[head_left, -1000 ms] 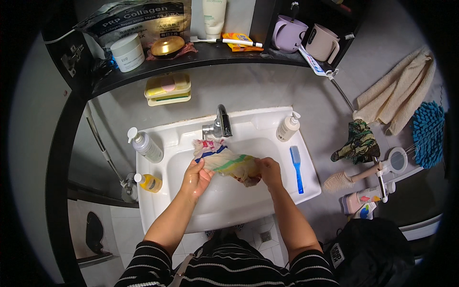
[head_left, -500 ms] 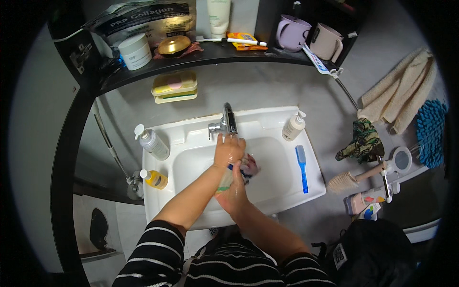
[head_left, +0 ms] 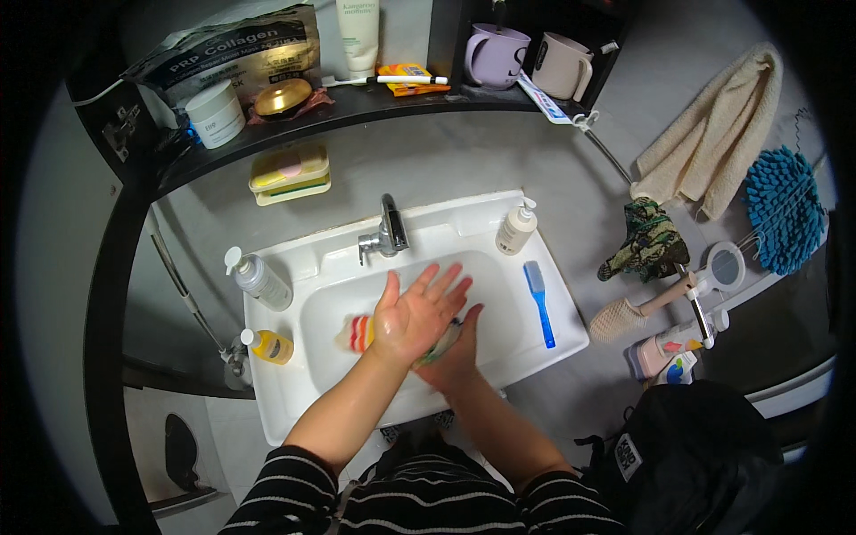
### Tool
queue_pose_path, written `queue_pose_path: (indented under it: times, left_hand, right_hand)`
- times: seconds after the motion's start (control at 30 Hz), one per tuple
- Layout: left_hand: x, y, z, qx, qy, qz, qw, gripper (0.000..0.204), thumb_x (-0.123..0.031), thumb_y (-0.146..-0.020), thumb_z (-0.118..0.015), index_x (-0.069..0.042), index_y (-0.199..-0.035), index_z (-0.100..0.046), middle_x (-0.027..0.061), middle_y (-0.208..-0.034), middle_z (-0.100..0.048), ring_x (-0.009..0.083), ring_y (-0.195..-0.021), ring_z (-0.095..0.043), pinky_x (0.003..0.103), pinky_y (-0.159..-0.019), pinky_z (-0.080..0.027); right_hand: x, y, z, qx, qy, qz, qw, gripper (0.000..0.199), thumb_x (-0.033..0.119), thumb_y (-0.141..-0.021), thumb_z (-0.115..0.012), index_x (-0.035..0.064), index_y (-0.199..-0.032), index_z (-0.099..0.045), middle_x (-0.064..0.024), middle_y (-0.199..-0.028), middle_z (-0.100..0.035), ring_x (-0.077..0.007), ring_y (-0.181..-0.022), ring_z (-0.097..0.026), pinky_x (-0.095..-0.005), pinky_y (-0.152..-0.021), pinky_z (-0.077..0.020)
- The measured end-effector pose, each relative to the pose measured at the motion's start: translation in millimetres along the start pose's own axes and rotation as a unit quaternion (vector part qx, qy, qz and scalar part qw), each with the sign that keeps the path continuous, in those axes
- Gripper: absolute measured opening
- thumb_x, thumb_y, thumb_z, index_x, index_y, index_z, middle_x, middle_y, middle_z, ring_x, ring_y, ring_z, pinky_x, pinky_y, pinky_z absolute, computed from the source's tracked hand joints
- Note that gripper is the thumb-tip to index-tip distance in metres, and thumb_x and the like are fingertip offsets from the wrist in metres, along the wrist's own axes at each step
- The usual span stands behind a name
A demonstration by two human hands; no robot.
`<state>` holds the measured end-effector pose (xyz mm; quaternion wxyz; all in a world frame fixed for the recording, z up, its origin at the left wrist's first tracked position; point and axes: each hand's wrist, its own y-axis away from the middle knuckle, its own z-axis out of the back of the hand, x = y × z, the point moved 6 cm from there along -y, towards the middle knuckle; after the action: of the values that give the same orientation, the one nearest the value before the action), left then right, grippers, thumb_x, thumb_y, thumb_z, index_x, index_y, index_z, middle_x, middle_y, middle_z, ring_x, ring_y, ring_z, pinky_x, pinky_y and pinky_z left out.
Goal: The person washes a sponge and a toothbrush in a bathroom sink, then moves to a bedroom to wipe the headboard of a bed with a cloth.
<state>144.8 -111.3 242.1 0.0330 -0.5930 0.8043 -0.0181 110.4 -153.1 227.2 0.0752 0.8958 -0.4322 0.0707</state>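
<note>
Over the white sink, my left hand is open, palm up and wet, its fingers spread, with nothing in it. Close beside and partly behind it, my right hand holds a small wet cloth, pale with green and dark patches. Its thumb points up, and its other fingers are partly hidden. Left of my left wrist lies a pale wet cloth with red-orange stripes, sock-like in look, in the basin. My left hand covers part of the view between the two cloths. Beyond my hands stands the chrome faucet.
Two pump bottles, one clear and one yellow, stand on the sink's left rim. A white pump bottle and a blue brush occupy the right. A black shelf with mugs and jars overhangs the back.
My hands, pressed together round the wet cloth under the faucet, have come apart and nearer me. The left has turned palm up and opened. The striped cloth now shows in the basin. The view has shifted.
</note>
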Motion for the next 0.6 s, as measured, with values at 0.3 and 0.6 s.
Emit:
queue_pose_path:
  times: [0.3, 0.6]
  left_hand:
    - [-14.5, 35.0, 69.0, -0.087, -0.094, 0.064, 0.990, 0.086, -0.078, -0.079, -0.037, -0.017, -0.141, -0.036, 0.0146, -0.144, -0.035, 0.0359, -0.131, -0.035, 0.055, -0.106, -0.028]
    - [41.3, 11.9, 33.1, -0.018, 0.193, 0.057, 0.979, 0.073, -0.065, -0.089, -0.032, -0.015, -0.142, -0.031, 0.0090, -0.144, -0.036, 0.0296, -0.130, -0.035, 0.047, -0.108, -0.027]
  right_hand:
    - [53.3, -17.1, -6.7, 0.054, 0.925, -0.096, 0.363, 0.074, 0.049, -0.075, -0.067, 0.0094, -0.134, -0.045, -0.0153, -0.127, -0.052, -0.0280, -0.119, -0.050, -0.0377, -0.098, -0.0400]
    - [26.9, -56.6, -63.9, 0.099, 0.041, -0.015, 0.994, 0.070, 0.055, -0.093, -0.043, 0.0086, -0.144, -0.028, -0.0226, -0.133, -0.046, -0.0262, -0.110, -0.053, -0.0328, -0.089, -0.0449]
